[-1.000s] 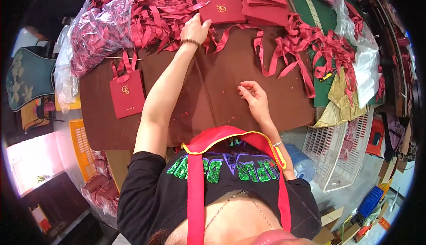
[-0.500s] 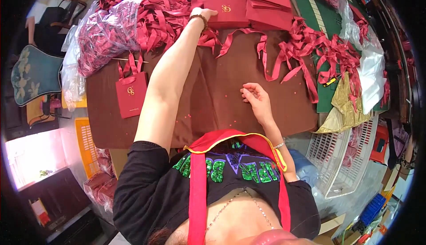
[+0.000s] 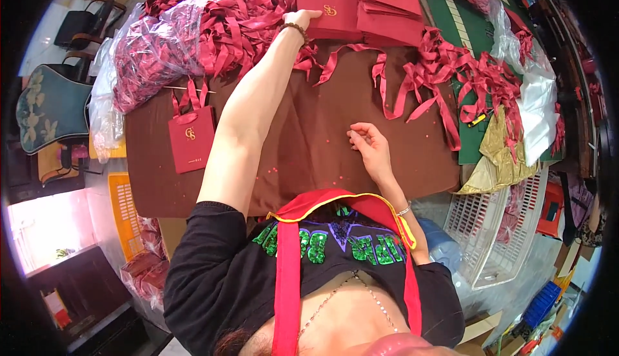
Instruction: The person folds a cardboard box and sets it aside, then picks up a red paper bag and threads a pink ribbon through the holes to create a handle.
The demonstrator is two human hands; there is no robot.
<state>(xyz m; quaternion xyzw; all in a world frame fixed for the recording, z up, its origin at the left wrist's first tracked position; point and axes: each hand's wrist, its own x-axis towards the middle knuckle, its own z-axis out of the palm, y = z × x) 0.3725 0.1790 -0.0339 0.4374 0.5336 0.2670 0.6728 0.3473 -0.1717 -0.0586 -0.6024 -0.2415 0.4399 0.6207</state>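
Resting at the left edge of the front stack of red bags (image 3: 332, 22), the left hand (image 3: 302, 19) is touching it near the far edge of the worktop (image 3: 309, 133); I cannot tell whether it is gripping. This stack and the neighbouring stack (image 3: 392, 24) are lying flat, probably for saving room. The right hand (image 3: 371, 146) is hovering over the near right part, half open with loosely curled fingers, and nothing is showing in it. The heap of ribbons (image 3: 248, 20) is filling the far left corner, partly inside a clear plastic sack (image 3: 145, 66), which is perhaps keeping it together. One bag with handles (image 3: 191, 146) is lying by the left edge, maybe for not mixing with the stacks. Tangled ribbons (image 3: 445, 59) are crowding the far right corner, so the widest room for moving is running through the middle toward the near edge.
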